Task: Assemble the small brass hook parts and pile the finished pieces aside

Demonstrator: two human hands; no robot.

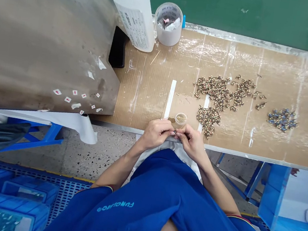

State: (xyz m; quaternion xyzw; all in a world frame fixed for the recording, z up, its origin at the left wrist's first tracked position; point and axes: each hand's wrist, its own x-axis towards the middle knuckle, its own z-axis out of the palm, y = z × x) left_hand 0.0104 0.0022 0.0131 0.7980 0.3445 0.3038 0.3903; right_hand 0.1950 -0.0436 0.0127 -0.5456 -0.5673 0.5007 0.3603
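Note:
My left hand [157, 133] and my right hand [192, 140] meet at the near edge of the cardboard-covered bench [146, 91]. Their fingertips pinch a small dark metal part [175, 131] between them; its exact kind is too small to make out. Just beyond the fingers stands a small clear cup [181, 118] with a thin stick across it. To the right of my hands lies a heap of small brass-coloured metal parts [209, 119], which joins a wider pile [217, 88] behind it. Farther right is a separate cluster of bluish metal parts [282, 119].
A white plastic bottle [136, 17] and a tape roll [168, 29] holding scraps stand at the back left. Near them are a black object [118, 47] and a toothpick-like stick [155, 57]. A metal panel [47, 39] borders the left. Blue bins [271, 197] sit below the bench.

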